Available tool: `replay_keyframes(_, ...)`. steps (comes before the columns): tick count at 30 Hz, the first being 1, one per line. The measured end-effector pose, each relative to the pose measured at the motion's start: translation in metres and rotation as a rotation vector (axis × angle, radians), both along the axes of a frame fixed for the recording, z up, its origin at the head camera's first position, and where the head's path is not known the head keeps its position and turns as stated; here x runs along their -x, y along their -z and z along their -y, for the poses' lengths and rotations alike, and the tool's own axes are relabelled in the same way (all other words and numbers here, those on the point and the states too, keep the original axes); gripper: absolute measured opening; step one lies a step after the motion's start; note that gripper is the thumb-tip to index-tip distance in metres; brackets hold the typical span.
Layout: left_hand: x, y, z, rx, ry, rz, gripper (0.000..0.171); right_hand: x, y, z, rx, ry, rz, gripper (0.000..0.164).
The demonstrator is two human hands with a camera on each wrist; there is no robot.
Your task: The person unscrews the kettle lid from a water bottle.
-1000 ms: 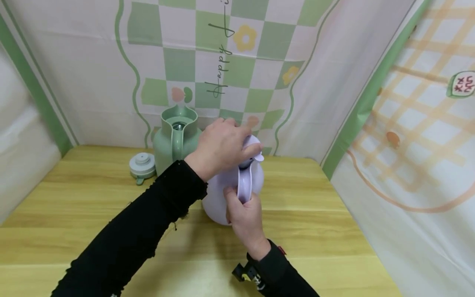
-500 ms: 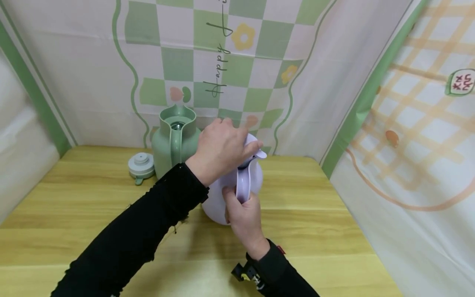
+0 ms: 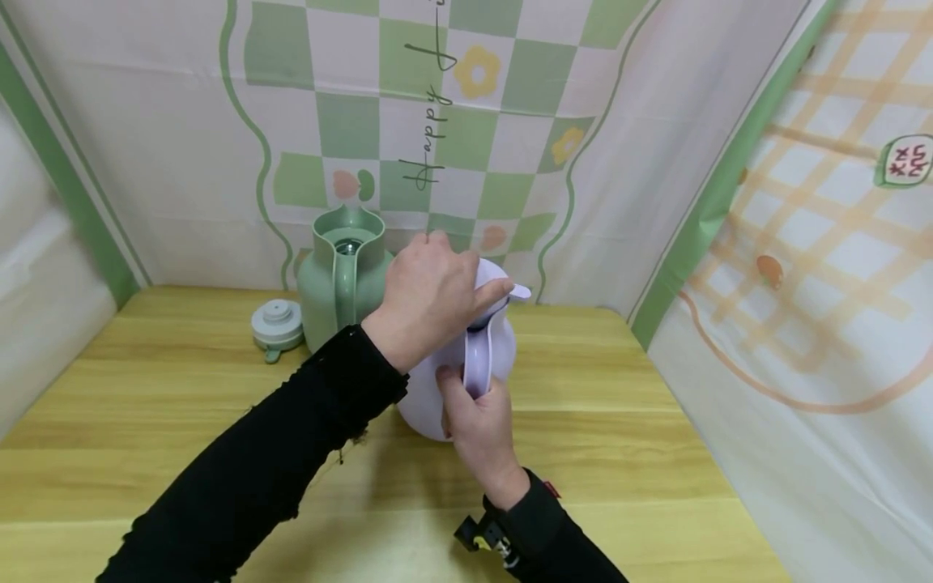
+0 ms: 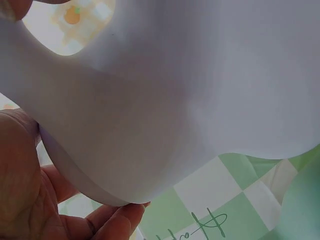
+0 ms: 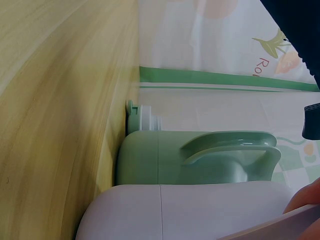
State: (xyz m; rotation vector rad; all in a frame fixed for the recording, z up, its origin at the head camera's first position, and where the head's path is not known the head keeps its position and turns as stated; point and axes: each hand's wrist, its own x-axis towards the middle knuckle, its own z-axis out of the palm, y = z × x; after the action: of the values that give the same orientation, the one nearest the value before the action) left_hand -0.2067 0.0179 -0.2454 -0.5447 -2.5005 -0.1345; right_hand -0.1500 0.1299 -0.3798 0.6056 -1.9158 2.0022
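Observation:
A lilac vacuum jug [image 3: 423, 405] stands upright on the table. My left hand [image 3: 430, 295] lies over its top and grips the lilac lid [image 3: 490, 274], thumb on the near side. The lid's tab [image 3: 521, 292] points right. In the left wrist view, left fingers [image 4: 117, 222] curl along the edge at the jug's top. My right hand [image 3: 481, 429] holds the jug's handle [image 3: 478, 360], thumb on its left side. Part of the lid and the jug's neck are hidden behind the left hand.
A lidless green vacuum jug [image 3: 321, 295] stands close on the left, partly behind the left arm. Beside it a grey-and-green lid [image 3: 278, 321] lies upside down on the wooden table [image 3: 598, 470]. Patterned cloth [image 3: 481, 138] hangs at the back and sides.
The lilac lid has turned counter-clockwise, its tab swinging rightward and away from the handle. My left hand has turned slightly with it. The right hand keeps its hold on the handle.

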Motion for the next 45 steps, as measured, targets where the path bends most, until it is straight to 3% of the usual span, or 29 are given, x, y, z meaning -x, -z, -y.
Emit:
replay_keyframes(5,-0.002,0.001,0.003,-0.032,0.039,-0.027,0.063,0.000,0.001,0.000,0.000,0.014,0.013,0.044)
replay_keyframes(11,-0.004,0.002,0.007,-0.038,0.004,-0.057,0.065,0.001,0.001,-0.001,-0.005,0.014,0.009,0.046)
replay_keyframes(16,-0.004,-0.001,0.012,-0.056,0.011,0.035,0.065,0.001,-0.001,-0.001,-0.002,0.008,0.006,0.047)
replay_keyframes(19,-0.001,-0.006,0.018,-0.073,0.100,0.113,0.059,0.001,-0.001,0.000,-0.001,0.009,0.015,0.047)
replay_keyframes(24,0.013,-0.015,0.026,-0.028,0.390,0.247,0.057,0.001,-0.001,-0.001,-0.005,0.005,0.027,0.046)
replay_keyframes(26,0.019,-0.017,0.026,-0.004,0.466,0.329,0.057,0.001,-0.001,-0.001,-0.008,0.002,0.023,0.045)
replay_keyframes(29,0.024,-0.017,0.025,0.026,0.491,0.434,0.058,0.001,-0.001,-0.001,-0.009,-0.002,0.016,0.044)
replay_keyframes(31,0.025,-0.016,0.025,0.045,0.473,0.464,0.058,0.001,-0.001,-0.001,-0.009,-0.003,0.013,0.044)
replay_keyframes(37,0.025,-0.014,0.025,0.077,0.453,0.423,0.053,0.000,-0.002,0.001,-0.004,0.008,0.032,0.046)
replay_keyframes(45,0.021,-0.011,0.025,0.080,0.478,0.222,0.044,0.001,-0.002,0.001,-0.002,0.023,0.054,0.045)
